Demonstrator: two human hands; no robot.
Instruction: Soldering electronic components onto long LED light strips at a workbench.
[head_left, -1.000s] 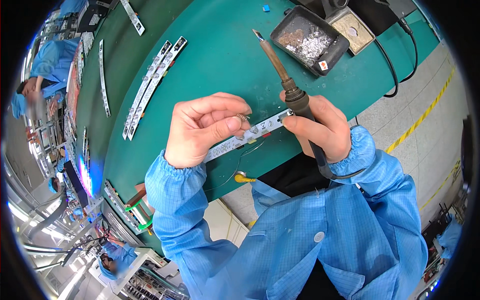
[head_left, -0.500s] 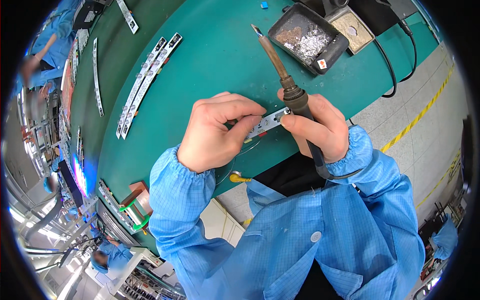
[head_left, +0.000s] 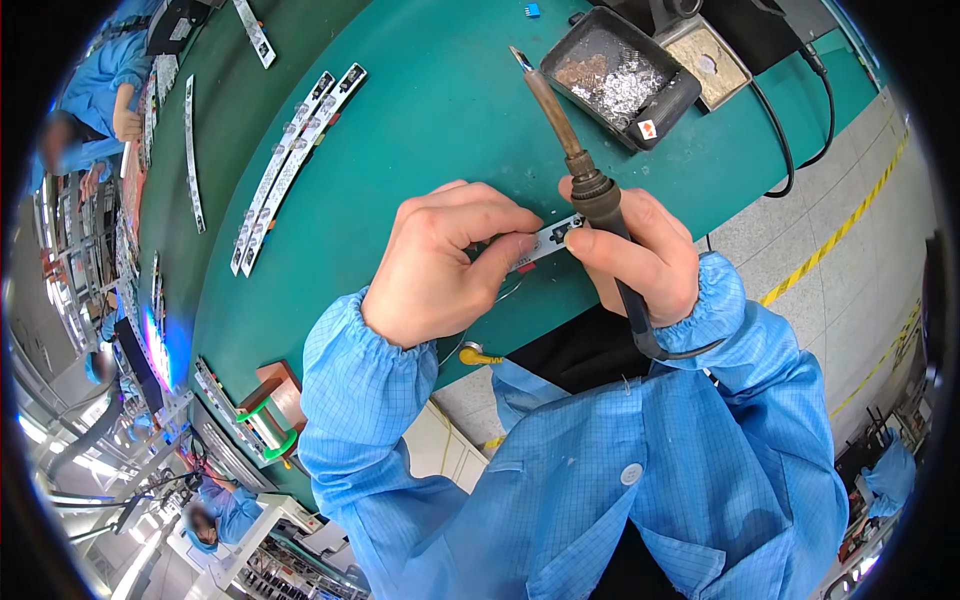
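My left hand (head_left: 425, 265) is closed, its thumb and forefinger pinching a narrow white circuit board strip (head_left: 545, 246). The strip carries small dark parts, and its left portion is hidden behind my fingers. My right hand (head_left: 648, 262) is wrapped round the dark handle of a soldering iron (head_left: 558, 125). The iron's tip points up and left, away from the strip. My right thumb rests against the strip's right end while the hand keeps its hold on the iron. A thin wire (head_left: 512, 289) shows below the strip.
Two long board strips (head_left: 300, 165) lie side by side on the green mat (head_left: 400, 120). A black tray (head_left: 678, 98) of solder scraps and a sponge holder (head_left: 738, 80) stand far right. A solder spool (head_left: 284, 446) is at left, a yellow clip (head_left: 478, 355) at the near edge. Co-workers work at far left.
My left hand has shifted slightly right along the strip, covering more of it. The soldering iron's tip has moved slightly right; my right hand has barely moved.
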